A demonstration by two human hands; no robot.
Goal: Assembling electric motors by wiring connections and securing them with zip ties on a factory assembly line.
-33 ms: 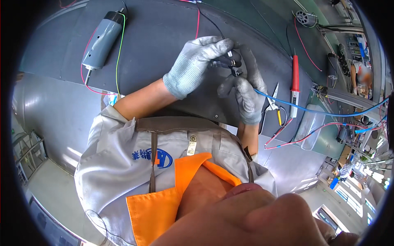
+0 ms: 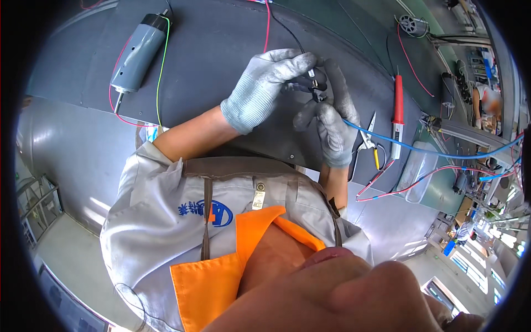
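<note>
My gloved left hand [image 2: 263, 83] is closed, with thumb and forefinger pinching a black wire [image 2: 289, 32] close to its metal terminal [image 2: 315, 82]. Opposite it, my gloved right hand [image 2: 334, 130] grips a small black clip-like connector [image 2: 319, 97]. A blue cable [image 2: 426, 153] runs from the right hand towards the far right. The terminal and the connector are very close together; whether they touch I cannot tell. The fingertips partly cover both parts.
A grey cylindrical motor [image 2: 138, 55] with thin wires lies on the dark bench [image 2: 210, 44] at left. To the right are scissors [image 2: 367, 140], a red-handled probe [image 2: 398, 102], a clear tray [image 2: 417, 169] and another motor [image 2: 414, 25]. A person [image 2: 487, 105] is farther right.
</note>
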